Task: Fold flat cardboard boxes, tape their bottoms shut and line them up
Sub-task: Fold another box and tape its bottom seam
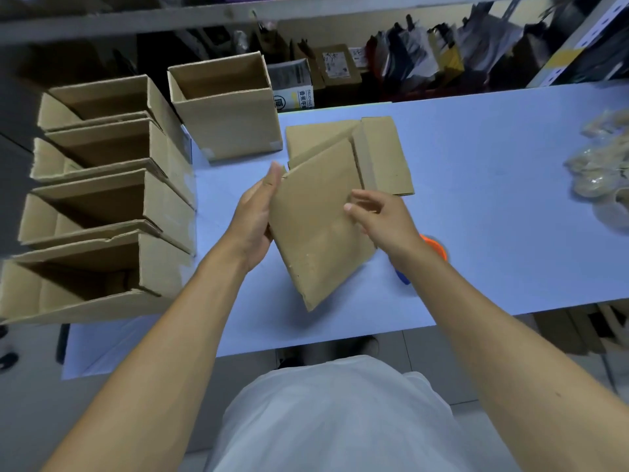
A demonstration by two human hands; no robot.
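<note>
A flat brown cardboard box is tilted above the middle of the pale blue table. My left hand grips its left edge, fingers wrapped behind it. My right hand rests on its right side, fingers spread over the face. Behind it lies a small stack of flat boxes. Several folded open boxes stand in a line along the table's left side, and one more folded box stands at the back. An orange and blue tape dispenser is partly hidden under my right wrist.
Clear bags of brownish items lie at the table's right edge. Behind the table, a shelf holds small packages and hanging bags. More cardboard sits on the floor under the table's right end. My white shirt fills the bottom centre.
</note>
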